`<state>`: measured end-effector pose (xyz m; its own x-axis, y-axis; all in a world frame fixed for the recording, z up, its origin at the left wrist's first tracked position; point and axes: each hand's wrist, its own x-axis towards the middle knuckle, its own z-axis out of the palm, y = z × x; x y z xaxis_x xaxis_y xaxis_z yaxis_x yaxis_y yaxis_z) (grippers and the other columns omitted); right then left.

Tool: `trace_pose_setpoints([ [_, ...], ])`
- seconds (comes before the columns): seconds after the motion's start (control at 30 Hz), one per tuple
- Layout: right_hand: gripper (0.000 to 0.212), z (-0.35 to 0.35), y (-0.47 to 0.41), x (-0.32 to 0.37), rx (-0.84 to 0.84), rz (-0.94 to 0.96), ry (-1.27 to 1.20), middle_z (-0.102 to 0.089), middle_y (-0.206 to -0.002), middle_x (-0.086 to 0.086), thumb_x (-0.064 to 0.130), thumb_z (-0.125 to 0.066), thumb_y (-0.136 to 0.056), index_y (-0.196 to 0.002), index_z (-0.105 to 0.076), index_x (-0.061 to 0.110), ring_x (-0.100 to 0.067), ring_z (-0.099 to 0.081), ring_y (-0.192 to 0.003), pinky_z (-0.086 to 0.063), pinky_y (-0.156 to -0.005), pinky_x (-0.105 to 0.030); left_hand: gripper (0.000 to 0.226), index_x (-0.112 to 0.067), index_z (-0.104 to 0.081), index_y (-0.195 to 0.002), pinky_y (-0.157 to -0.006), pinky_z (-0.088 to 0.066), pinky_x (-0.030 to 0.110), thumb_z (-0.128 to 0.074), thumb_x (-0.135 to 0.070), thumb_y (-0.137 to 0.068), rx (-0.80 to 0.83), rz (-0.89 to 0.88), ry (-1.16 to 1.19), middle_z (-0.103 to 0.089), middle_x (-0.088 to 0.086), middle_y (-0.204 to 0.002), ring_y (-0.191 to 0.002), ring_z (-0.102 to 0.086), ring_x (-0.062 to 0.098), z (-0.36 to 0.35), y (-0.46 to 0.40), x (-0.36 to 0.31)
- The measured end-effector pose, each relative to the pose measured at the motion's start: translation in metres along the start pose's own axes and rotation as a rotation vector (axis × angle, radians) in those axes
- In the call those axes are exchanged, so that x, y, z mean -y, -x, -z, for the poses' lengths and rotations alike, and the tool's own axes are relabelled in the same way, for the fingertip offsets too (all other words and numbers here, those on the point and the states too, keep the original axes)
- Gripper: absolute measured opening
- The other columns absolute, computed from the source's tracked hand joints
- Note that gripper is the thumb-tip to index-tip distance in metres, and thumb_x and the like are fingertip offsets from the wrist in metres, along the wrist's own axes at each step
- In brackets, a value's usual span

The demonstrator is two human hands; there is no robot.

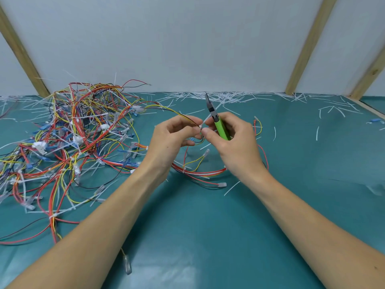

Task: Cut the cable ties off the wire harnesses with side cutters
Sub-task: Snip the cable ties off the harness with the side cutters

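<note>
Left hand [170, 136]: pinches wire harness [193, 122] at white cable tie [200, 127]. Right hand [233, 140]: grips green side cutters [216, 119], tip upward. Harness pile [68, 132]: left on worktop [208, 226].

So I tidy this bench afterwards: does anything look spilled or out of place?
Yes. Cut white tie offcuts litter the green mat, thickest along the back wall. A tangled pile of harnesses sprawls at the left, and one stray connector lies near the front edge.
</note>
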<state>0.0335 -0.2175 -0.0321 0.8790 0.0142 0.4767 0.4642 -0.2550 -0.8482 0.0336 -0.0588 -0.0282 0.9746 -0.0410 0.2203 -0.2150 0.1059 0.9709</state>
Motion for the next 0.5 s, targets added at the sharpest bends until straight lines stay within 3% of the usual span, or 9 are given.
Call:
trace_pose_setpoints([
  [0.1,0.012,0.001,0.000,0.000,-0.006,-0.012,0.028,-0.064,-0.072,0.012,0.014,-0.079,-0.088,-0.092,-0.069,0.020,-0.008,-0.060,-0.069,-0.053,-0.071,-0.030,0.004,-0.015,-0.074,-0.090,-0.065,-0.056,0.024,-0.073,-0.018,-0.089,-0.033,0.006,0.031,-0.075,0.003,-0.081,-0.076,-0.071,0.016,-0.002,0.001,0.000],
  [0.23,0.009,0.005,-0.001,0.001,-0.023,-0.002,0.099,-0.070,-0.076,0.009,0.024,-0.078,-0.088,-0.093,-0.071,0.024,-0.014,-0.068,-0.077,-0.056,-0.078,-0.041,0.003,-0.011,-0.069,-0.096,-0.068,-0.060,0.027,-0.068,-0.013,-0.094,-0.103,-0.016,0.096,-0.076,0.006,-0.083,-0.080,-0.074,0.019,-0.001,0.003,0.000],
  [0.4,0.029,0.016,-0.007,-0.001,-0.035,0.125,0.353,-0.068,-0.075,0.018,0.048,-0.082,-0.082,-0.091,-0.068,0.025,-0.002,-0.065,-0.076,-0.045,-0.071,-0.011,0.006,-0.010,-0.061,-0.094,-0.065,-0.058,0.026,-0.067,-0.009,-0.094,-0.203,-0.019,0.162,-0.077,0.008,-0.085,-0.080,-0.075,0.018,0.003,0.001,-0.001],
  [0.5,0.035,0.021,-0.009,-0.004,-0.010,0.172,0.480,-0.066,-0.074,0.017,0.058,-0.079,-0.081,-0.087,-0.068,0.025,-0.001,-0.063,-0.075,-0.045,-0.068,-0.016,0.007,-0.012,-0.061,-0.095,-0.058,-0.057,0.024,-0.068,-0.012,-0.094,-0.222,-0.028,0.115,-0.078,0.006,-0.086,-0.079,-0.076,0.017,0.004,0.002,-0.001],
])
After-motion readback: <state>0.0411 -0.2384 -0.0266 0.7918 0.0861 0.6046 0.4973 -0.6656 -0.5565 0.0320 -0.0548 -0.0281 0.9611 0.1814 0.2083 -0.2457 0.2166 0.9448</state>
